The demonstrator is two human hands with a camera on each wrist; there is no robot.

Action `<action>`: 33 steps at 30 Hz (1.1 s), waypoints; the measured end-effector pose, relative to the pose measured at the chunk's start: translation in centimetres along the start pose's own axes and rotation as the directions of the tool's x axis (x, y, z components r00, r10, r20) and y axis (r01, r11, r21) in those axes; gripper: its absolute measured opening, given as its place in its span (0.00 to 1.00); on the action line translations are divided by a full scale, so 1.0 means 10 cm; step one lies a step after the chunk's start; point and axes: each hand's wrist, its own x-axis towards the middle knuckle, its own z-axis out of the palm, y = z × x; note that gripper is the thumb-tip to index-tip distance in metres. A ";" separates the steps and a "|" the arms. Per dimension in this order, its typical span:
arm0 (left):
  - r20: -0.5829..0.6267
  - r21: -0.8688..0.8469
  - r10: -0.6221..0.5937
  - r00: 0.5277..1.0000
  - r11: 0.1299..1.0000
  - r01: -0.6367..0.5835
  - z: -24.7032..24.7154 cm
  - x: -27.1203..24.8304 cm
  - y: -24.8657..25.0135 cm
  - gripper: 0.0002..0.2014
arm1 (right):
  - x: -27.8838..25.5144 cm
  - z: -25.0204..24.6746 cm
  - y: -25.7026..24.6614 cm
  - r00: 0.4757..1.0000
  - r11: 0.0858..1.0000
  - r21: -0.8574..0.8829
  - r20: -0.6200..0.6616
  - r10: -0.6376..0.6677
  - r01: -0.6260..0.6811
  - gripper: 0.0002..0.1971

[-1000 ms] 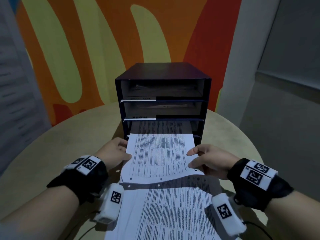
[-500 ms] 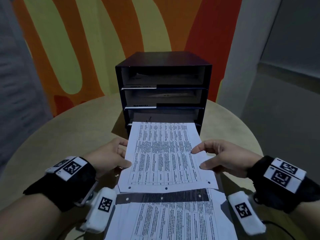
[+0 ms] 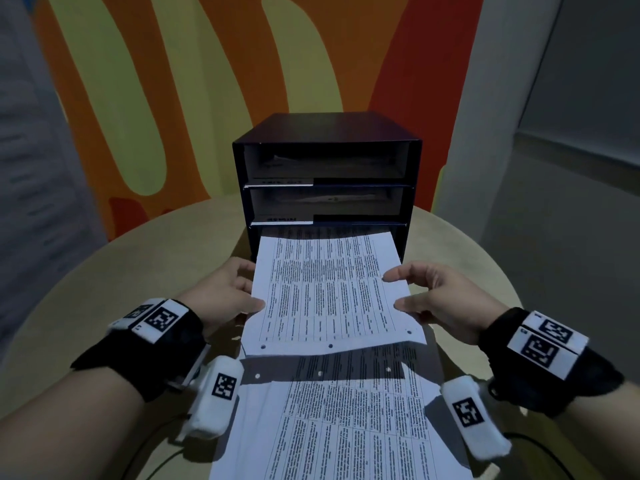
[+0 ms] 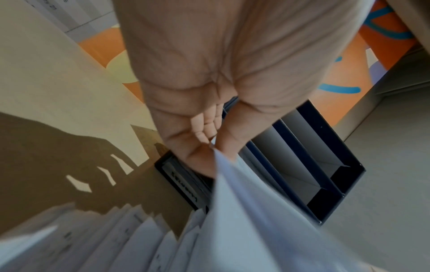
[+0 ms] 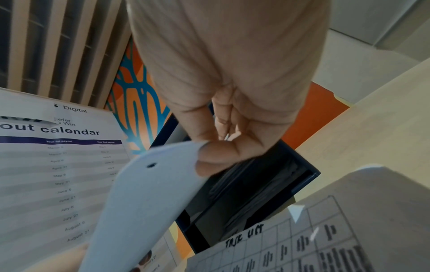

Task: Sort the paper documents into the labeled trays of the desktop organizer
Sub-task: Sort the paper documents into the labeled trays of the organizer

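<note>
Left hand (image 3: 227, 296) and right hand (image 3: 438, 299) pinching printed sheet (image 3: 329, 289) edges, leading edge at desktop organizer (image 3: 327, 188) bottom tray; uneven push risks buckling against tray lip

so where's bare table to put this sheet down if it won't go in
Bare table lies left of the organizer, beyond the left hand, and also right of it, past the right hand. Straight ahead is crowded: the held sheet and the paper stack fill the middle.
</note>
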 end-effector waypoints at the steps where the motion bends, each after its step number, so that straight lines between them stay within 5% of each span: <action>1: -0.027 -0.003 0.013 1.000 1.000 -0.013 0.00 0.03 0.01 0.27 | 0.03 0.01 -0.01 0.999 1.000 0.010 -0.031 -0.006 0.006 0.16; 6: -0.095 0.197 0.133 0.987 0.974 -0.112 0.10 0.10 0.14 0.38 | 0.29 0.10 -0.02 0.977 1.000 0.010 -0.215 -0.017 0.019 0.17; 9: 0.022 0.549 0.257 0.966 0.805 -0.226 0.23 0.04 0.23 0.41 | 0.46 0.18 -0.02 0.953 1.000 -0.015 -0.302 -0.009 0.005 0.17; 12: 0.130 0.693 0.290 0.948 0.657 -0.296 0.40 0.06 0.27 0.34 | 0.59 0.25 -0.03 0.945 0.996 -0.090 -0.326 -0.029 -0.001 0.14; 16: 0.065 0.692 0.379 0.923 0.649 -0.316 0.51 0.23 0.28 0.18 | 0.65 0.33 -0.07 0.961 0.981 -0.194 -0.264 -0.082 0.031 0.18; 18: 0.030 0.727 0.428 0.903 0.610 -0.313 0.55 0.32 0.30 0.13 | 0.62 0.34 -0.13 0.976 0.913 -0.405 -0.178 -0.124 0.042 0.23; 21: -0.012 0.835 0.511 0.860 0.478 -0.272 0.58 0.45 0.36 0.09 | 0.53 0.40 -0.20 0.977 0.627 -0.778 -0.096 -0.192 0.046 0.22; 25: -0.037 0.890 0.524 0.851 0.405 -0.210 0.63 0.62 0.44 0.07 | 0.51 0.52 -0.18 0.956 0.412 -0.897 0.035 -0.291 0.158 0.21; 33: -0.036 0.888 0.441 0.897 0.426 -0.175 0.73 0.77 0.46 0.14 | 0.79 0.58 -0.15 0.974 0.414 -0.897 0.067 -0.219 0.154 0.18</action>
